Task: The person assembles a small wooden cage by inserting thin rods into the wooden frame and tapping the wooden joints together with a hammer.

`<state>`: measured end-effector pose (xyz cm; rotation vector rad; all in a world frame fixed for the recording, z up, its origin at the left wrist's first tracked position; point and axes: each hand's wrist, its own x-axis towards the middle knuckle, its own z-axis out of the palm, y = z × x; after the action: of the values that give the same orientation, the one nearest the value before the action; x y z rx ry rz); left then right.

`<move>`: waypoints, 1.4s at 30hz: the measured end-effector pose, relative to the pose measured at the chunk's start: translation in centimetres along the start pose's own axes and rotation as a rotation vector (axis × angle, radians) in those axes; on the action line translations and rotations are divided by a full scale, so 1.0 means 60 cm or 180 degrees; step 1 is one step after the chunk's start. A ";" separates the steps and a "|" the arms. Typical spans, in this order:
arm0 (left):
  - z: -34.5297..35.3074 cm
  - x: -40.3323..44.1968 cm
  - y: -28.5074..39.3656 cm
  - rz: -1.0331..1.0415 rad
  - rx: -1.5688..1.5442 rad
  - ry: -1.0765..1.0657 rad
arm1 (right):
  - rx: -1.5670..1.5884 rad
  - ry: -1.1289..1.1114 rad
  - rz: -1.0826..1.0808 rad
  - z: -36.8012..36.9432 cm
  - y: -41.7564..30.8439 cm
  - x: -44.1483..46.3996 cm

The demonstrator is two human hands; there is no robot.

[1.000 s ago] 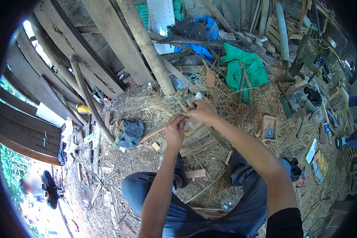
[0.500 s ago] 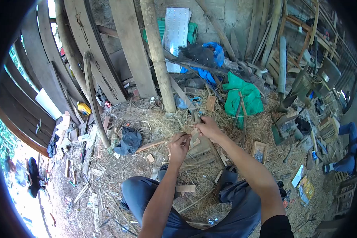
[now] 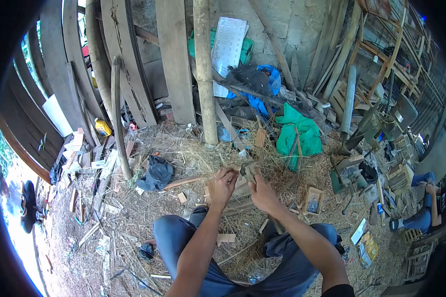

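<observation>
The right hand (image 3: pixel 263 194) has its fingers wrapped about what looks like a hammer (image 3: pixel 248 169), close behind the head. The left hand (image 3: pixel 224 183) is just to the left, thumb and fingers bunched as in a pinch; whether they close on something thin cannot be told at this size. The hammer is in the air above the littered ground (image 3: pixel 193 141), in front of the knees.

Its long axis seems to run obliquely: head at the far left end, handle (image 3: pixel 275 225) slanting back to the near right, passing under the wrist towards the right knee (image 3: pixel 307 235). The head looks set across that line, though which face points where is too small to tell.

Judging by its look, it should be stiff and not fragile, with most of the weight in the head. The grip near the head should make it steady and easy to control; further down the handle would give more swing, less steadiness. The handle's surface is mostly hidden, so how slippery it is cannot be told.

Around it lie a wood block (image 3: pixel 226 238) on the near side and an open box (image 3: pixel 312 202) to the right.
</observation>
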<state>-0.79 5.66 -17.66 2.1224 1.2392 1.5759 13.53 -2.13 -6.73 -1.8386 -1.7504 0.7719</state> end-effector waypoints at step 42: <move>-0.004 -0.007 0.004 -0.0041 -0.0095 0.0012 | -0.0099 0.0310 -0.0823 0.045 0.035 0.022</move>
<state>-0.88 5.12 -17.71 2.0900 1.2205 1.5840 13.24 -1.08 -10.23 -1.5979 -1.8968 0.5476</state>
